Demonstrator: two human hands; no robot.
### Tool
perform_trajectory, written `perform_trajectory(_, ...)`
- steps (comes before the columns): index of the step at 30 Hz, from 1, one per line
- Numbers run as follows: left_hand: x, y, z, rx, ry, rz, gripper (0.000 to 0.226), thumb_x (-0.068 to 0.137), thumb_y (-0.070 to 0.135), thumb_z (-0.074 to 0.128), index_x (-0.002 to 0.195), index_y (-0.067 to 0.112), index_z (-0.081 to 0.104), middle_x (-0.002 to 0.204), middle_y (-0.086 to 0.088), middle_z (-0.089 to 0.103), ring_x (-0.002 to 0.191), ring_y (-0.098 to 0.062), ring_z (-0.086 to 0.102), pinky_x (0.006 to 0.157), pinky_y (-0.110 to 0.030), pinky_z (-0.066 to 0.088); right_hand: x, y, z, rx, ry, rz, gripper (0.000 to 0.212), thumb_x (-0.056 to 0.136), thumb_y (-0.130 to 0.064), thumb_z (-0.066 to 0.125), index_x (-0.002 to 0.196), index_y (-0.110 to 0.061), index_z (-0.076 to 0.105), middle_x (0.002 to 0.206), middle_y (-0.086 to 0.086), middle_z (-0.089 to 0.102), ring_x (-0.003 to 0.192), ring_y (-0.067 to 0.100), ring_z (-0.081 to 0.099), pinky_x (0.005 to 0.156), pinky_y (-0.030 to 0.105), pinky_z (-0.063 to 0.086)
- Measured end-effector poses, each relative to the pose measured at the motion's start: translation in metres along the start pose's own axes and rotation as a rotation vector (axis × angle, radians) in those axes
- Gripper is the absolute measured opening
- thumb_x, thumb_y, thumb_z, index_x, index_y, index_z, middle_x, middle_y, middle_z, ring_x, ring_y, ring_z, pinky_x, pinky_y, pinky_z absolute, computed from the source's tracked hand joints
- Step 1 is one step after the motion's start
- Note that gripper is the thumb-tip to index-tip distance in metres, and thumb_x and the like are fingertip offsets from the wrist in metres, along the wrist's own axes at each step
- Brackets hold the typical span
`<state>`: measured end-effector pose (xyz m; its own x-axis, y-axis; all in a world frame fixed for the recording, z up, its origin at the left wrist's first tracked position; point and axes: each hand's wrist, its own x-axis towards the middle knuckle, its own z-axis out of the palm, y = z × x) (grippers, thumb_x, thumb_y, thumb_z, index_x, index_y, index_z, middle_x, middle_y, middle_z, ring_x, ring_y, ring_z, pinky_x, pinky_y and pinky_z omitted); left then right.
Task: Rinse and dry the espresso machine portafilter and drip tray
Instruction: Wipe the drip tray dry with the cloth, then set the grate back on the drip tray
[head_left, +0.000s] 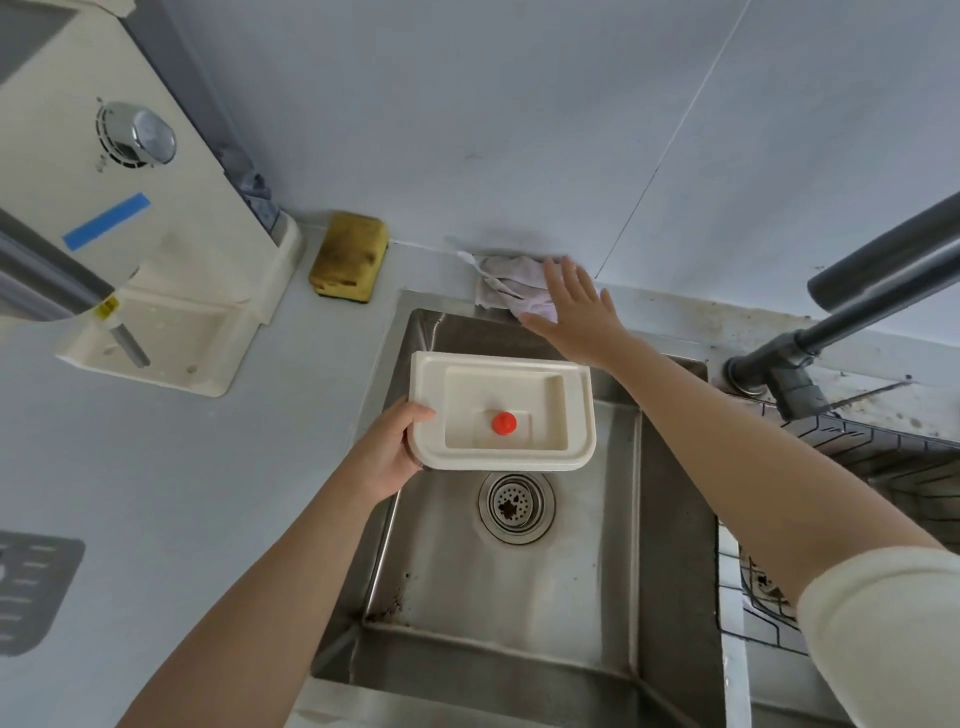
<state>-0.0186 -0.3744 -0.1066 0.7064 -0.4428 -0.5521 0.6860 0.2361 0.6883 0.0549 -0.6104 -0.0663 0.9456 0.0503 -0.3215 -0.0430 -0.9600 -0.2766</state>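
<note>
My left hand (387, 452) grips the left edge of the cream drip tray (576, 415), holding it level over the steel sink (670, 519). A small red float (504, 422) stands in the tray's recess. My right hand (574, 304) is stretched out flat, fingers apart, over a crumpled pale cloth (504, 283) lying on the counter behind the sink; whether it touches the cloth is unclear. The cream espresso machine (104, 156) stands at the far left with its bare base (171, 332). No portafilter is visible.
A yellow sponge (349, 255) lies beside the machine. The sink drain strainer (516, 506) sits under the tray. A dark grey faucet (831, 322) rises at the right, above a dirty counter strip. A black slotted grate (31, 587) lies at the left edge.
</note>
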Motion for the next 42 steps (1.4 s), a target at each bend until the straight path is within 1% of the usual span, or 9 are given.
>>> perform_trajectory(8, -0.029, 0.001, 0.003, -0.083, -0.015, 0.051, 0.038, 0.069, 0.016, 0.049, 0.105, 0.017, 0.061, 0.091, -0.002, 0.074, 0.083, -0.016, 0.071, 0.067, -0.031, 0.059, -0.121, 0.012, 0.000, 0.716, -0.073, 0.128, 0.092, 0.089, -0.037, 0.055, 0.147, -0.019, -0.014, 0.158, 0.000, -0.003, 0.145, 0.017, 0.008, 0.117, 0.035, 0.009)
perform_trajectory(15, -0.063, -0.004, 0.014, -0.158, -0.053, 0.080, 0.038, 0.069, 0.016, 0.051, 0.106, 0.013, 0.060, 0.090, -0.003, 0.075, 0.082, -0.017, 0.071, 0.066, -0.030, 0.059, -0.176, -0.003, 0.035, 0.728, -0.170, 0.113, 0.129, 0.072, -0.033, 0.077, 0.140, -0.021, -0.031, 0.145, -0.014, 0.019, 0.141, 0.017, 0.021, 0.116, 0.033, 0.018)
perform_trajectory(19, -0.076, -0.011, 0.018, -0.170, -0.022, 0.073, 0.030, 0.083, 0.016, 0.050, 0.112, 0.013, 0.057, 0.092, -0.003, 0.074, 0.094, -0.021, 0.065, 0.075, -0.032, 0.058, -0.192, -0.013, 0.043, 0.723, -0.082, 0.098, 0.142, 0.061, -0.035, 0.084, 0.137, -0.025, -0.036, 0.151, -0.001, 0.026, 0.138, 0.019, 0.029, 0.113, 0.044, 0.030)
perform_trajectory(23, -0.089, -0.012, 0.024, -0.105, -0.056, 0.085, 0.022, 0.091, 0.016, 0.044, 0.108, 0.017, 0.057, 0.100, -0.004, 0.069, 0.096, -0.020, 0.062, 0.067, -0.029, 0.058, -0.211, -0.020, 0.050, 0.745, 0.014, 0.117, 0.133, 0.064, -0.014, 0.083, 0.144, -0.021, -0.023, 0.134, -0.008, 0.037, 0.121, 0.010, 0.040, 0.094, 0.023, 0.040)
perform_trajectory(25, -0.095, -0.013, 0.023, -0.066, -0.109, 0.109, 0.043, 0.076, 0.022, 0.064, 0.118, 0.019, 0.053, 0.112, -0.005, 0.063, 0.103, -0.022, 0.060, 0.069, -0.030, 0.058, -0.221, -0.022, 0.053, 0.765, 0.074, 0.104, 0.119, 0.063, -0.011, 0.083, 0.142, -0.033, -0.004, 0.122, -0.013, 0.042, 0.111, 0.009, 0.046, 0.082, 0.016, 0.044)
perform_trajectory(28, -0.099, -0.017, 0.017, 0.001, -0.180, 0.109, 0.115, 0.034, 0.030, 0.091, 0.133, 0.031, 0.033, 0.123, -0.005, 0.054, 0.111, -0.026, 0.055, 0.069, -0.035, 0.058, -0.233, -0.024, 0.059, 0.826, 0.117, 0.098, 0.091, 0.064, -0.004, 0.081, 0.114, -0.047, 0.019, 0.111, -0.020, 0.045, 0.100, 0.001, 0.052, 0.070, 0.007, 0.048)
perform_trajectory(34, -0.116, -0.023, 0.013, 0.360, -0.301, 0.110, 0.134, 0.034, 0.025, 0.093, 0.140, 0.042, 0.014, 0.134, 0.000, 0.044, 0.124, -0.024, 0.047, 0.087, -0.042, 0.054, -0.255, -0.024, 0.069, 0.871, 0.113, 0.141, 0.107, 0.048, -0.031, 0.086, 0.134, -0.033, 0.023, 0.121, -0.006, 0.051, 0.114, 0.019, 0.054, 0.086, 0.047, 0.054)
perform_trajectory(38, -0.136, -0.029, 0.017, 0.573, -0.308, 0.170, 0.115, 0.050, 0.005, 0.081, 0.138, 0.038, 0.015, 0.128, 0.010, 0.045, 0.120, -0.011, 0.048, 0.088, -0.028, 0.053, -0.272, -0.025, 0.074, 0.837, 0.119, 0.172, 0.106, 0.044, -0.037, 0.085, 0.132, -0.036, 0.025, 0.117, -0.009, 0.053, 0.111, 0.018, 0.056, 0.087, 0.047, 0.054)
perform_trajectory(42, -0.151, -0.037, 0.020, 0.776, -0.246, 0.248, 0.106, 0.050, 0.006, 0.078, 0.131, 0.041, 0.019, 0.128, 0.010, 0.042, 0.122, -0.010, 0.043, 0.093, -0.027, 0.048, -0.288, -0.027, 0.081, 0.829, 0.132, 0.159, 0.106, 0.043, -0.040, 0.082, 0.132, -0.033, 0.025, 0.114, -0.012, 0.053, 0.110, 0.015, 0.056, 0.087, 0.040, 0.055)
